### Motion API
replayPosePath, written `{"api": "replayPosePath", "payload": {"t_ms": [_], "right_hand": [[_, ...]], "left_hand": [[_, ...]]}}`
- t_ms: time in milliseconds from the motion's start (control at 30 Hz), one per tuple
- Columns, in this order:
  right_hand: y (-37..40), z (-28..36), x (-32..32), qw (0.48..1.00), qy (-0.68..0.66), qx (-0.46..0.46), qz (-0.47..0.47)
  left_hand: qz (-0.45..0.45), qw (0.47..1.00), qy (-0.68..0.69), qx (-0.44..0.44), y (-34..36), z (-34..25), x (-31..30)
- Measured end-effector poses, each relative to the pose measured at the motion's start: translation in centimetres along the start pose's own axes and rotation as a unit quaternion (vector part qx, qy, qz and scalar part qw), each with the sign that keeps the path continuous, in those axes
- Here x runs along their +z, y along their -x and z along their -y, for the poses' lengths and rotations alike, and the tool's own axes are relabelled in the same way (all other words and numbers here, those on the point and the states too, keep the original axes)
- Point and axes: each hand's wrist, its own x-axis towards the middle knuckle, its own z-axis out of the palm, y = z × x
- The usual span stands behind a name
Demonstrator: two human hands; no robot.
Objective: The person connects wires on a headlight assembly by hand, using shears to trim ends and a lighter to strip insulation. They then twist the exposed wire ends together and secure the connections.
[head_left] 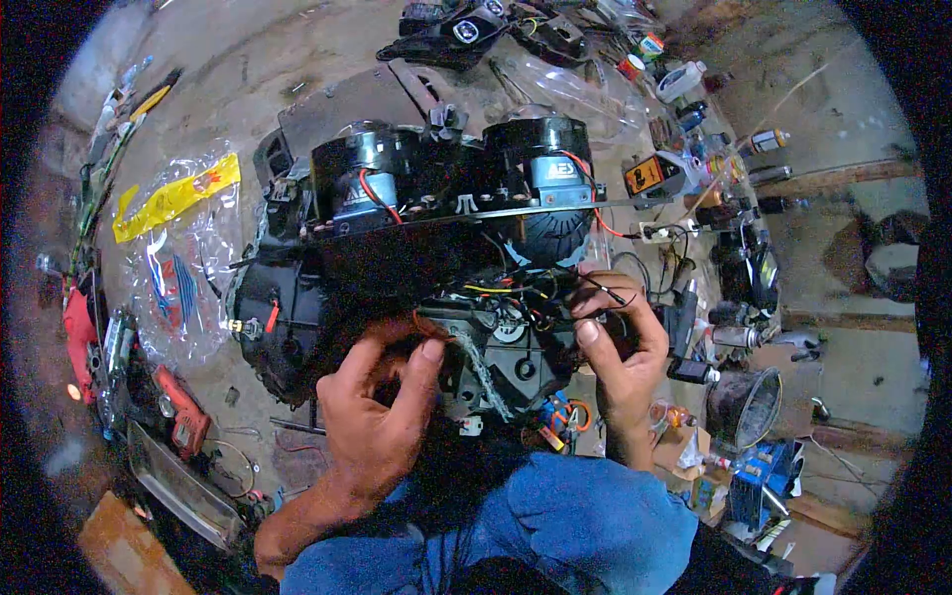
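Over the black casing (288, 347), we curl the fingers of our left hand (377, 412) narrowly, thumb tip just beside the frayed strand (480, 369). Our right hand (632, 367) bends thumb and forefinger close together, with a thin dark wire (605, 289) across its fingers; we cannot tell whether either hand grips anything.

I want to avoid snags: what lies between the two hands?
In the head view, a dark housing and some wires lie between the left hand and right hand, with a pale strip nearer the left.
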Motion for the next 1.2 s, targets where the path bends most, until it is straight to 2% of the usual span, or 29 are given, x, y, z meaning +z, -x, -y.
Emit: {"api": "replayPosePath", "payload": {"t_ms": [200, 400, 500, 700, 800, 1200], "right_hand": [[0.2, 0.5, -0.1, 0.999, -0.025, 0.038, 0.010], [0.1, 0.0, 0.0, 0.999, -0.037, 0.018, 0.013], [0.3, -0.2, 0.0, 0.998, -0.061, 0.032, 0.011], [0.3, -0.4, -0.2, 0.998, -0.056, 0.003, 0.022], [-0.2, -0.4, -0.5, 0.997, -0.026, -0.052, 0.049], [0.3, -0.1, -0.4, 0.996, -0.070, 0.012, 0.061]], "left_hand": [[0.009, 1.000, -0.022, 0.016, 0.0, 0.0, -0.1], [0.000, 1.000, 0.014, 0.011, 0.0, 0.4, 0.0], [0.037, 0.998, 0.001, -0.048, 0.2, 0.4, -0.5], [0.029, 0.998, 0.028, -0.050, 0.2, 0.8, -0.2], [0.031, 0.998, 0.021, -0.044, 0.2, 0.8, -0.3], [0.027, 0.999, 0.020, -0.027, 0.2, 0.8, -0.3]]}}
